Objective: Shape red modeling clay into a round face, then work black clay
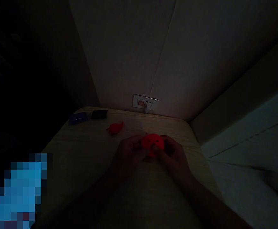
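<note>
A bright red round piece with small dark spots, set like two eyes and a mouth, is held up just over the wooden table. My left hand grips its left side, fingers curled behind and thumb near the lower edge. On the other side, my right hand is closed on it, with the thumb pressed onto its front near the mouth-like spot. Farther back and to the left lies a smaller red item with pointed ends, touched by neither hand. The dim light hides what it is made of.
At the table's back left corner lie a shiny purple item and a black one. Behind, the wall carries a socket plate with a plug in it. A pixelated bright blue patch covers the lower left.
</note>
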Available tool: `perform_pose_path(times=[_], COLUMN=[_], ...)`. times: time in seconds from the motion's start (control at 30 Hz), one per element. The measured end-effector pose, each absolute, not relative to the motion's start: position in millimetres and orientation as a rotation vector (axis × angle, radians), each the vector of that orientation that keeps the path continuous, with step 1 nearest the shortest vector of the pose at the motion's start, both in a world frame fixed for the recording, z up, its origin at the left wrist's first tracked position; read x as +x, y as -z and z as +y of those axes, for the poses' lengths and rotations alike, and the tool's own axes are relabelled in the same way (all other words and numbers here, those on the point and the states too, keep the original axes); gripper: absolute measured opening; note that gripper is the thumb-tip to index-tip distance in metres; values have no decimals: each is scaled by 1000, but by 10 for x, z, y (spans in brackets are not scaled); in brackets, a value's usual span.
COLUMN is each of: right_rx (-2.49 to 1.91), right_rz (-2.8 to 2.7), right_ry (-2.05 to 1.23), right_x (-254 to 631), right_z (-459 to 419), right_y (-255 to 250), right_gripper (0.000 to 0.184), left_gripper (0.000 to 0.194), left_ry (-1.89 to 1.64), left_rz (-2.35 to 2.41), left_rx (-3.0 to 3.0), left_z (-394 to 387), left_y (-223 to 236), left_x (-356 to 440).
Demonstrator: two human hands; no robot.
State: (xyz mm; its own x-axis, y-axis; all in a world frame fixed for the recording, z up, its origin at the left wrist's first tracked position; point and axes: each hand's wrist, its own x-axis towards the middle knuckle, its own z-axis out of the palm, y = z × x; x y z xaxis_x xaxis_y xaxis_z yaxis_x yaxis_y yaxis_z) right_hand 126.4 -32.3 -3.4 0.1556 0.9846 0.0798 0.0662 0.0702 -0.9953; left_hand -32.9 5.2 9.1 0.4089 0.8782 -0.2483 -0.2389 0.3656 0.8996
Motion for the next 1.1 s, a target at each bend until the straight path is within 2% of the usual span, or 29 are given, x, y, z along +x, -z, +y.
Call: perform_pose_path(times=[0.27, 0.53, 0.87, 1.1], right_rx=[-1237, -1101, -1194, -1114], right_rz=[-1077, -979, -1089, -1026], right_ry=[-1109, -1264, -1159, -1223], right_x=[1275, 1324, 1358, 1364], right_z=[-315, -294, -291, -275], right_y=[96, 130, 200, 181], right_gripper=[30, 28, 24, 19], left_gripper=[27, 33, 29, 30], left_ry=[-846, -842, -832, -832], left_rz=[784, 791, 823, 794], left_rx=[886, 919, 975, 960], left_z=[64, 76, 48, 45], left_y=[-71, -24, -64, -66], left_x=[-339, -353, -322, -335])
